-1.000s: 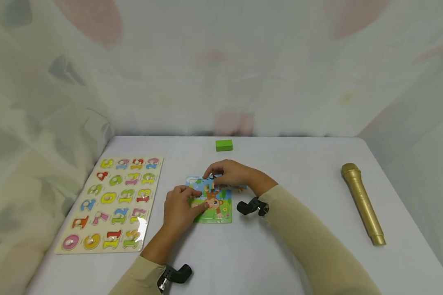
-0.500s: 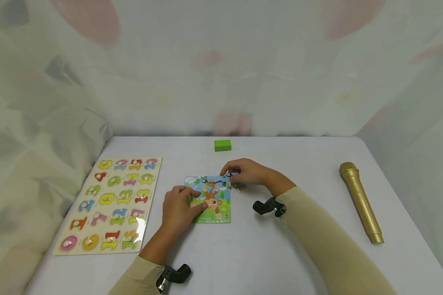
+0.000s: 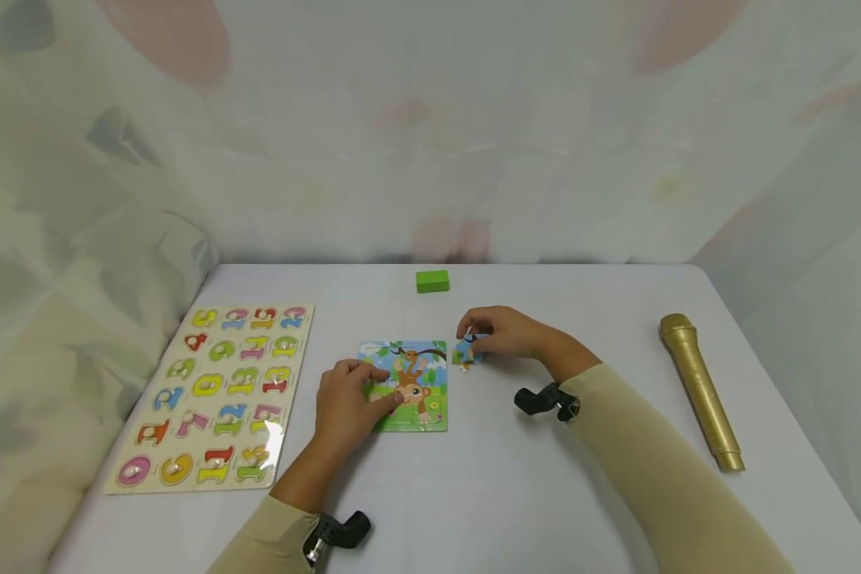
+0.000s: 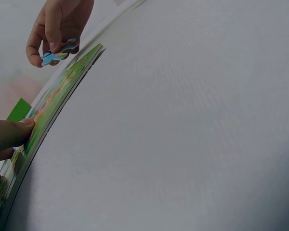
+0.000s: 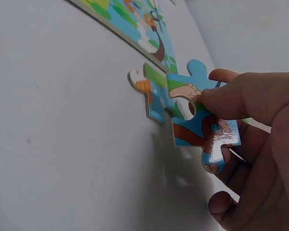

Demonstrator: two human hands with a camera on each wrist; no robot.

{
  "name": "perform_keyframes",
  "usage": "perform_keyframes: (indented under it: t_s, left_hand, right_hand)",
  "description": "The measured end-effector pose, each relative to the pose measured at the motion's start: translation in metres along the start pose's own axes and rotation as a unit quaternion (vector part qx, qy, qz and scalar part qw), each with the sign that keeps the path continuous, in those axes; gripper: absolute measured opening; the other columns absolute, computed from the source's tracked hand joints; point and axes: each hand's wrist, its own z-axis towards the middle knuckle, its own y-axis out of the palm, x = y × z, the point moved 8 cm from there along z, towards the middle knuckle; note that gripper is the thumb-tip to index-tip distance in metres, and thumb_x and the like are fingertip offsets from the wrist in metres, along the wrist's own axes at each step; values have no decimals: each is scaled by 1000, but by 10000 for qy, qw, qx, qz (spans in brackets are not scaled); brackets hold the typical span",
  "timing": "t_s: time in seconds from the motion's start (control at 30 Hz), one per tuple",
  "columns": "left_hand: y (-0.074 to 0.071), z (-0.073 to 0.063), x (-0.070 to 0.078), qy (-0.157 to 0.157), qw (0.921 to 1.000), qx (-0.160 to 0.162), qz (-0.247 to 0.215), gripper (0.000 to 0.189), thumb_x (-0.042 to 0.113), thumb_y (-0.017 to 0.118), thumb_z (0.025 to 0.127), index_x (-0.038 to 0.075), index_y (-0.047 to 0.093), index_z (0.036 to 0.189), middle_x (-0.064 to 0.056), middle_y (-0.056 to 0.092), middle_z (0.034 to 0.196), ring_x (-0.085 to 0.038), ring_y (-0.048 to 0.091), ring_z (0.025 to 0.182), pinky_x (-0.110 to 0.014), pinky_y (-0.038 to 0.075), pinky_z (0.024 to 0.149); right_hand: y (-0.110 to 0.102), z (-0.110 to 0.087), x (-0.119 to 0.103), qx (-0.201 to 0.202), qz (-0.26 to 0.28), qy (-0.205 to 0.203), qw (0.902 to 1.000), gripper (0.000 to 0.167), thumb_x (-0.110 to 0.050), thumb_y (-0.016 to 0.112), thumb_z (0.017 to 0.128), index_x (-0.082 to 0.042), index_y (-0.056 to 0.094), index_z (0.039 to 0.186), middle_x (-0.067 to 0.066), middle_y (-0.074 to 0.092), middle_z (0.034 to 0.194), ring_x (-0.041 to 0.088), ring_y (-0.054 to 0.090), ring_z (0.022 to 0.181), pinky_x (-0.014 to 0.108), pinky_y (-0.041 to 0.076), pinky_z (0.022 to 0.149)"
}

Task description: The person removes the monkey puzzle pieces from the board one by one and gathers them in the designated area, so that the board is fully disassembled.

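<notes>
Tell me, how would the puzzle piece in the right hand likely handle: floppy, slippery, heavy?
The puzzle piece is probably stiff: it looks flat and unbent in the pinch of the right hand. Its glossy face, catching the light, may be slightly slippery. Its thin edge suggests it is light.

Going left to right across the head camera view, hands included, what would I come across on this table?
Number board, left hand, monkey puzzle, right hand, gold microphone.
</notes>
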Motion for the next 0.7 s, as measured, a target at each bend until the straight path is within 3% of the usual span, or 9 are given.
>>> perform_keyframes:
  t_s: [0.43,0.6,0.7]
  left_hand:
    - [2,2,0,-2,10000,-2,85,43,35,94,83,12,80,117,-17,59,137,-42,49,128,-58,41,104]
    - [1,1,0,-34,9999,3,107,43,35,94,83,13,80,117,-16,59,137,-41,49,128,-58,41,104]
    - [2,0,-1,-41,9999,11,124,43,36,94,83,13,80,117,-16,59,137,-41,49,128,-57,41,104]
  right_hand:
    - [-17,-26,23,162,-122,293,9994,23,-10,76,97,-19,75,118,0,72,109,25,59,107,43,46,94]
    - [-17,-30,28,171,-126,309,9993,23,-12,79,97,-21,75,117,-1,73,115,25,61,118,43,47,98]
    - [-16,-30,29,201,-171,256,9993,24,-13,79,97,-20,75,119,0,72,117,24,63,114,42,49,96]
